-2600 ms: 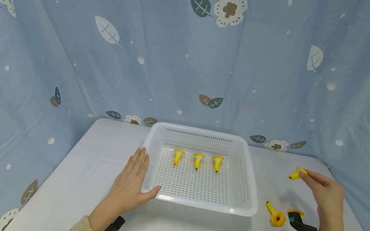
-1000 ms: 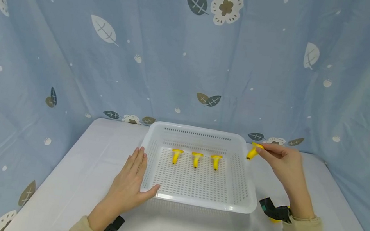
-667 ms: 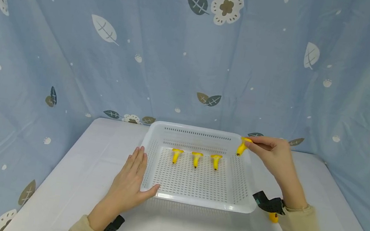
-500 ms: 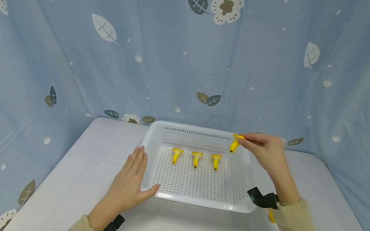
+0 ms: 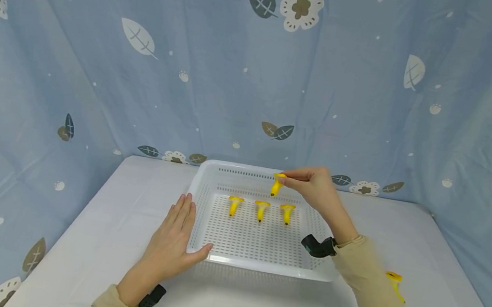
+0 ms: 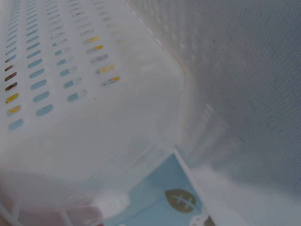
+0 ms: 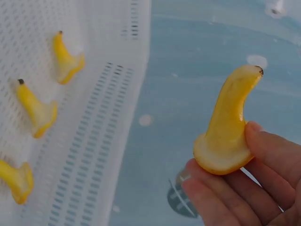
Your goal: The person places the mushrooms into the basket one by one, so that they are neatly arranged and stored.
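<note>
A yellow mushroom [image 5: 276, 185] is pinched by the cap between the thumb and fingers of my right hand [image 5: 318, 187], held over the back part of the white slotted basket [image 5: 258, 266]. In the right wrist view its brown-tipped stem [image 7: 226, 101] points up. Three like mushrooms lie in a row on the basket floor: left [image 5: 234, 206], middle [image 5: 261, 210] and right [image 5: 287, 213], caps towards the back. My left hand [image 5: 171, 240] rests on the basket's left front corner, fingers straight and thumb spread along the front rim.
Another yellow mushroom [image 5: 395, 285] lies on the white tabletop [image 5: 243, 305] right of the basket, beside my right sleeve [image 5: 373, 287]. A blue patterned curtain [image 5: 220, 66] hangs behind the table. Bits of yellow show through slots in the basket wall [image 6: 56, 61] in the left wrist view.
My right hand has carried the mushroom from the table's right side leftwards over the basket. My right sleeve now covers where a second table mushroom lay. The left hand has stayed put.
</note>
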`<state>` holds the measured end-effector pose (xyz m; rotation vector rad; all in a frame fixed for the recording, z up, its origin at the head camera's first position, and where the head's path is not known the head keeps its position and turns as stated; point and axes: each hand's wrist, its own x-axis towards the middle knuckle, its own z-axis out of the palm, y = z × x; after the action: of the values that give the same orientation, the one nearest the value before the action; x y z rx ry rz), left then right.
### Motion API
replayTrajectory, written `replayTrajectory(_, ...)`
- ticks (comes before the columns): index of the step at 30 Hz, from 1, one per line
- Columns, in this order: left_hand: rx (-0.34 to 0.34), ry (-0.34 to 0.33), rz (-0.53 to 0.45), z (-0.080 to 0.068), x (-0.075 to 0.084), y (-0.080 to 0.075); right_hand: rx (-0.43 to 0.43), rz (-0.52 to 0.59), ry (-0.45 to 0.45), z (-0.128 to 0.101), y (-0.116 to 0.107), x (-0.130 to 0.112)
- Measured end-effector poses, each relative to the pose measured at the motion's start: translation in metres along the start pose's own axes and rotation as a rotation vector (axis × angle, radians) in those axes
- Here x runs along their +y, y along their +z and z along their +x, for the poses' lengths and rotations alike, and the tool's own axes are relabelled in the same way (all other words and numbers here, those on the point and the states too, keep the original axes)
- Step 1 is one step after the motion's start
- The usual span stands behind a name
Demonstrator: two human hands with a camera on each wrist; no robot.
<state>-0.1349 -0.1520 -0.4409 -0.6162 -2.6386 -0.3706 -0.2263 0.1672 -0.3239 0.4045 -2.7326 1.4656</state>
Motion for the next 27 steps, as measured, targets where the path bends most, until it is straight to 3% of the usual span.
replayTrajectory(8,0.021,0.008,-0.004,0.000,0.000,0.000,-0.057,-0.031,-0.061,0.014,0.030,-0.002)
replayTrajectory(16,-0.023,-0.010,-0.007,0.001,0.000,-0.002,-0.117,-0.031,-0.095,0.024,0.051,-0.005)
replayTrajectory(27,-0.031,-0.018,-0.012,0.002,0.000,-0.003,-0.208,-0.056,-0.071,0.032,0.078,-0.005)
